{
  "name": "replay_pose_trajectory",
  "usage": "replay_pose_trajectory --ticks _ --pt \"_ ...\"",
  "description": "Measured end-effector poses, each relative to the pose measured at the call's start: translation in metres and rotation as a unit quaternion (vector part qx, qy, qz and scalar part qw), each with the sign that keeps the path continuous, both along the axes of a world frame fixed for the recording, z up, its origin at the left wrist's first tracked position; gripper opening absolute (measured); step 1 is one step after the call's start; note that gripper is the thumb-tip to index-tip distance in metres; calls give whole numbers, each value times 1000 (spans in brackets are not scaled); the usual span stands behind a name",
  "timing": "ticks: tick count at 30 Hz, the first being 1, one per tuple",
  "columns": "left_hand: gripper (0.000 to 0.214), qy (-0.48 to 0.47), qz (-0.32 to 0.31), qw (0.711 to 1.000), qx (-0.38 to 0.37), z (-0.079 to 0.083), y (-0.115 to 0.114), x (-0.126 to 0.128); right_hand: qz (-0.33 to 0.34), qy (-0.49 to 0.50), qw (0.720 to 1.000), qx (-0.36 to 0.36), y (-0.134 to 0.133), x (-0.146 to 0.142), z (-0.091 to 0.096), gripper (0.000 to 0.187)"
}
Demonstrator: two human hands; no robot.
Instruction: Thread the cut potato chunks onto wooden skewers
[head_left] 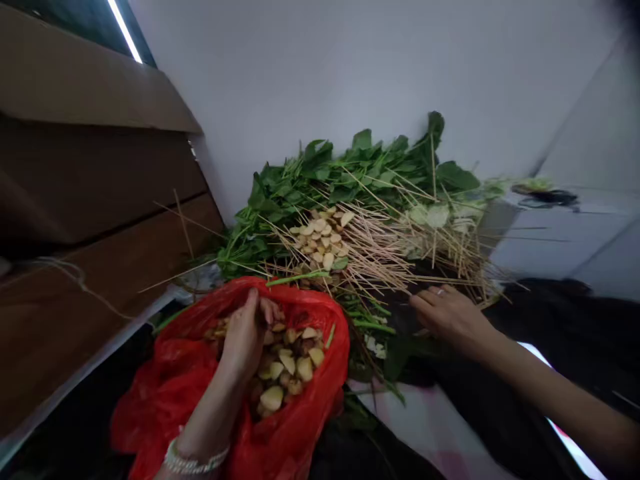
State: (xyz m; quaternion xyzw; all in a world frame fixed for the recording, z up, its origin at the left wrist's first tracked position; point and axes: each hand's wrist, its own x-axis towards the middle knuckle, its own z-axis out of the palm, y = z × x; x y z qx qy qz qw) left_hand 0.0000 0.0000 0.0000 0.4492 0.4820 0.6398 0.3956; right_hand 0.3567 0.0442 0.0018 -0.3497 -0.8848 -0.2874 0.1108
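Observation:
A red plastic bag (pixel 330 313) lies open, holding cut potato pieces (pixel 287 363) with some brown skin on them. My left hand (pixel 249 327), with a beaded bracelet at the wrist, is inside the bag's mouth just over the pieces. Its fingers are curled together, and what they hold is hidden. To the right, my right hand (pixel 445 310), wearing a ring, has its fingertips closed at the end of a thin bamboo skewer (pixel 395 285). Many more bamboo skewers (pixel 373 247) lie in a heap beyond, with potato slices (pixel 323 237) clustered at their left ends.
Green leafy vegetables (pixel 300 177) are piled along the white wall (pixel 350 73). Pale vegetable slices (pixel 435 217) lie among skewers at right. A cardboard box (pixel 90 93) stands at left above a brown wooden surface (pixel 140 247). Loose green stems (pixel 373 325) lie between my hands.

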Motion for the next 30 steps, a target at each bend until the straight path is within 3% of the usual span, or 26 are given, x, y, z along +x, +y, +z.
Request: replay_pose_trajectory --ticks 6,8,13,16,19,23,26,30 --pt "28 125 -17 992 -31 1 2 -14 99 130 986 28 -25 -59 18 17" --pt "22 184 -15 982 -24 -1 2 -19 139 153 978 23 -35 -87 14 24" --pt "19 267 -67 961 -38 -2 -1 -28 164 169 971 40 -55 -138 -14 27" --pt "22 297 -80 950 -50 1 -4 -38 173 157 972 22 -59 -146 -34 27" --pt "24 342 -14 937 -71 3 -6 -50 166 154 974 -4 -59 -145 -52 28" --pt "29 446 57 883 -135 4 -9 -60 145 152 978 -18 -58 -143 -61 32" --pt "37 476 31 858 -192 3 -12 -61 143 152 978 -28 -58 -144 -60 32" --pt "33 497 -16 846 -193 -2 -14 -60 144 155 977 -35 -59 -144 -57 32"
